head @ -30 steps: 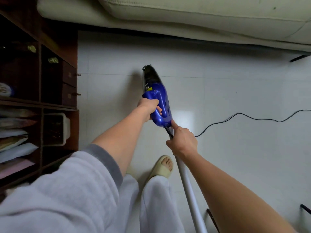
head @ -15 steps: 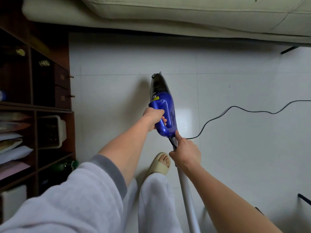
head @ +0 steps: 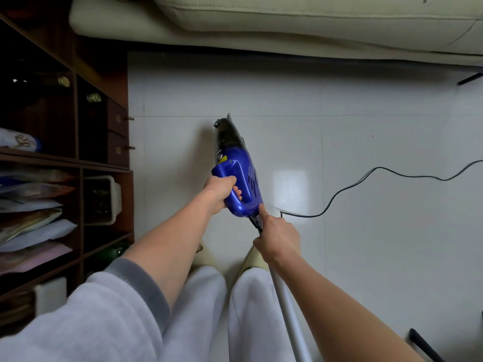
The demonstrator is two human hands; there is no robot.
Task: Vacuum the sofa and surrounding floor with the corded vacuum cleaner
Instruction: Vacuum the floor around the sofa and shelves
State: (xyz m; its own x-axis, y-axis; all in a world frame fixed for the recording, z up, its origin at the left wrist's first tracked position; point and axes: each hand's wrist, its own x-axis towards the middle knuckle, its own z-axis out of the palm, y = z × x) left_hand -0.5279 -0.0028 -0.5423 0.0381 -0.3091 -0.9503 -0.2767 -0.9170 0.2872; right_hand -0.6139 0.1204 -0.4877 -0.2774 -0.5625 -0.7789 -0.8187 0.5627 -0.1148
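A blue hand-held vacuum cleaner (head: 241, 168) with a dark dust cup points away from me over the white tiled floor (head: 366, 244). My left hand (head: 222, 193) grips its blue loop handle. My right hand (head: 278, 237) holds the top of a grey tube (head: 290, 317) just behind the vacuum body, index finger stretched against the blue rear end. The black power cord (head: 376, 171) leaves the vacuum's rear by my right hand and runs right across the floor. A cream sofa (head: 313, 19) spans the top of the view.
A dark wooden shelf unit (head: 78, 158) with drawers, stacked packets and a white bin (head: 112, 199) stands along the left. My grey trouser legs (head: 209, 309) and slippers are below. Black bar-like objects lie at the far right edge (head: 467, 79) and bottom right (head: 423, 343).
The vacuum and both hands have drawn back toward me and slightly right, away from the sofa. The grips look the same.
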